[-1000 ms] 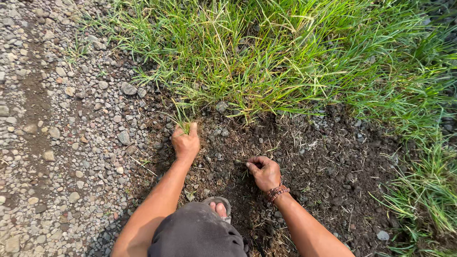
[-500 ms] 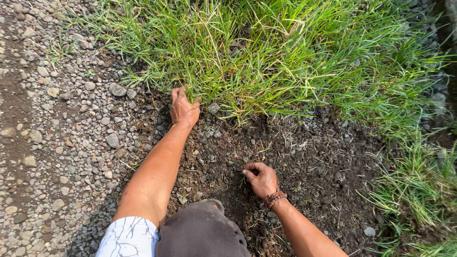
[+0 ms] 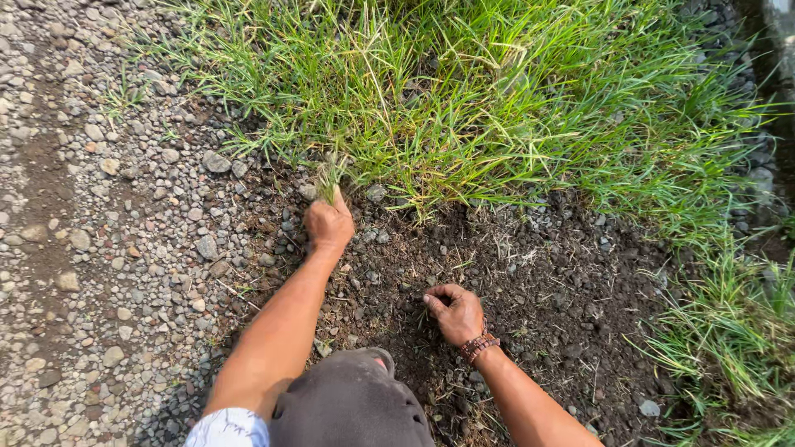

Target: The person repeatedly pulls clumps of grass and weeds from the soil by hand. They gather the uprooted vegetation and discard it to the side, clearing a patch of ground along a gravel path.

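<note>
My left hand (image 3: pixel 329 223) is stretched forward and closed around a small tuft of grass (image 3: pixel 332 172) at the near edge of the grass patch (image 3: pixel 497 108). My right hand (image 3: pixel 455 313), with a brown bead bracelet (image 3: pixel 479 346) on the wrist, rests curled on the dark bare soil (image 3: pixel 538 281); I cannot see anything held in it. A grey cap brim (image 3: pixel 352 406) hides the ground just below the hands.
Grey gravel and pebbles (image 3: pixel 99 248) cover the ground on the left. Tall green grass fills the top and runs down the right side (image 3: pixel 729 331). A dark stony strip (image 3: pixel 766 157) lies at the far right.
My left hand reached forward from the bare soil to the grass edge and closed on a tuft. My right hand stayed curled on the soil.
</note>
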